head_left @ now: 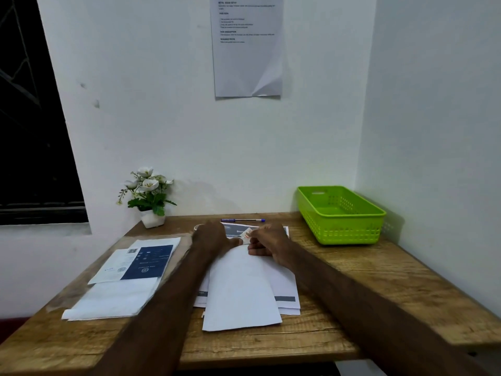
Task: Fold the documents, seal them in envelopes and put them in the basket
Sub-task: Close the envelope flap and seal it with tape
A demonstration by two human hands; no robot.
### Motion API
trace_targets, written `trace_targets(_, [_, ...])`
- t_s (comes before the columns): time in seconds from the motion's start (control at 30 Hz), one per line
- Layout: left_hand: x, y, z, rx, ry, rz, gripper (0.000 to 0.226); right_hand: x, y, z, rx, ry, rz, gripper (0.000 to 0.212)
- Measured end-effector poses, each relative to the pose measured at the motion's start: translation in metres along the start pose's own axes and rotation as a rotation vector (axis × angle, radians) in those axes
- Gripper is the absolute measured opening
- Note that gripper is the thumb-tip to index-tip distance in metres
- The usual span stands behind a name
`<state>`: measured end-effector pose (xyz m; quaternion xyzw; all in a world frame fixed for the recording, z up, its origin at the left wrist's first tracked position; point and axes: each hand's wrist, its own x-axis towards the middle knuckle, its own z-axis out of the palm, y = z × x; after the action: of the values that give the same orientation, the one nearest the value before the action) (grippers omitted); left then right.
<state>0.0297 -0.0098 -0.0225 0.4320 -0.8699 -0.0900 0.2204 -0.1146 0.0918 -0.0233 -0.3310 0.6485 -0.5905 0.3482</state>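
A white document (240, 291) lies on a small stack of printed sheets (286, 289) in the middle of the wooden table (352, 294); its far part is turned over toward me, white side up. My left hand (212, 236) and my right hand (267, 244) meet at its far edge, each pinching the paper there. Beyond my fingers a printed page with a grey-blue header (238, 229) shows. A pile of white envelopes (116, 297) with a dark blue printed leaflet (149, 263) on top lies at the left. The green basket (339, 213) stands empty at the back right.
A blue pen (242, 220) lies by the wall behind my hands. A small potted plant with white flowers (149, 198) stands at the back left. A printed sheet (246, 44) hangs on the wall. The table's right end sits in the room's corner.
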Motion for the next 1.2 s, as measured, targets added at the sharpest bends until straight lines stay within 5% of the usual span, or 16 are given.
trace_targets(0.27, [0.005,-0.007,0.006,0.009,0.018,-0.022,0.084,0.003,0.0,0.0,-0.021,0.028,0.015,0.023])
trace_targets(0.43, [0.0,0.007,0.002,0.073,0.019,0.107,0.023,0.001,0.0,0.002,-0.006,0.033,0.023,0.026])
trace_targets(0.53, [0.005,0.007,0.008,0.011,0.004,0.131,0.035,0.002,-0.001,0.001,0.008,0.027,0.024,0.025])
trace_targets(0.73, [-0.001,0.019,0.008,-0.048,0.048,0.187,0.012,-0.008,-0.006,-0.006,0.083,-0.044,0.002,0.02])
trace_targets(0.97, [0.003,0.015,-0.013,-0.35,0.201,0.159,0.007,-0.015,-0.033,-0.032,0.145,0.052,-0.255,0.011])
trace_targets(1.2, [0.004,0.017,-0.027,-0.51,0.297,0.22,0.019,-0.016,-0.045,-0.045,-0.074,-0.011,-0.438,0.005])
